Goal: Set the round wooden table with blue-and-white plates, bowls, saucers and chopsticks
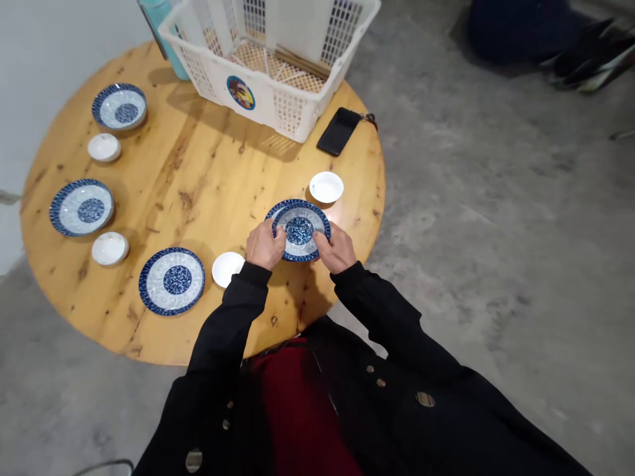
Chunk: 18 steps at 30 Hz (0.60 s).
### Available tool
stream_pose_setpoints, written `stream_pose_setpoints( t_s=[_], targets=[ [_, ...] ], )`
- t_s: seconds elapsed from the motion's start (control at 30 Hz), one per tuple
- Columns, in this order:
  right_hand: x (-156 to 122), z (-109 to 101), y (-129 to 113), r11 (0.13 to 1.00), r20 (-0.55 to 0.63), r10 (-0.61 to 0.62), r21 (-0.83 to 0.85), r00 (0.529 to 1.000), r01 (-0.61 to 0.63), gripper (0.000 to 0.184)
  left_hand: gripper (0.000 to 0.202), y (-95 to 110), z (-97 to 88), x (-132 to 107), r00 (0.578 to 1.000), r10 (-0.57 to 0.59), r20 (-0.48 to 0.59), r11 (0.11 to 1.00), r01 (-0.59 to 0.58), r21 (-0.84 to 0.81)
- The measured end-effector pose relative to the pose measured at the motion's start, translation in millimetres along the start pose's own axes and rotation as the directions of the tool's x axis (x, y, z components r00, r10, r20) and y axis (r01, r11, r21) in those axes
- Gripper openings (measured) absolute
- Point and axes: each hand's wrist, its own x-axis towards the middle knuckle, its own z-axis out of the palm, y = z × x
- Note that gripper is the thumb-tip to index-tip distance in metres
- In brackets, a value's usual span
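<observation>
A pale wall (59, 33) fills the upper left, and grey concrete floor (476, 231) spreads across the right. Between them stands a round table (159, 165) of knotty, honey-coloured wood. At its left side sit a lower blue-rimmed bowl (82, 207) and an upper blue-rimmed bowl (120, 106), with two small white dishes (110, 248) close by. Next come a flat blue-rimmed plate (171, 281) near the front edge and a white bowl (227, 269), partly hidden by the left forearm. At the far edge, a turquoise object (166, 33) is cut off by the frame beside a white plastic basket (280, 109), in which thin brown sticks (302, 63) lie.

The left hand (265, 244) grips the left rim of the held plate (299, 231), thumb on top, its other fingers mostly out of sight. This plate is over the table's right front part, patterned face up — being round, it has no long axis. A second blue rim (274, 213) shows behind its upper left. The right hand (337, 250) clasps the right rim, thumb likewise on top. Just beyond is another white bowl (326, 187); farther right, a black phone (340, 131) lies slantwise, its strap end toward the upper right.
</observation>
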Motion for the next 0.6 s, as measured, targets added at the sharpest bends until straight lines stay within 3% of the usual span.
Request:
stream_pose_setpoints(
  t_s=[0.3, 0.6],
  targets=[
    [46, 10, 24, 0.943, 0.051, -0.237, -0.229, 0.970, 0.242, 0.040, 0.024, 10, 9.7, 13, 0.985, -0.167, -0.034, 0.986, 0.166, -0.011],
    [58, 13, 35, 0.898, 0.139, -0.203, -0.367, 0.969, 0.241, 0.045, 0.028, 7, 26.9, 14, 0.961, -0.276, -0.005, 0.959, 0.276, 0.065]
  ],
)
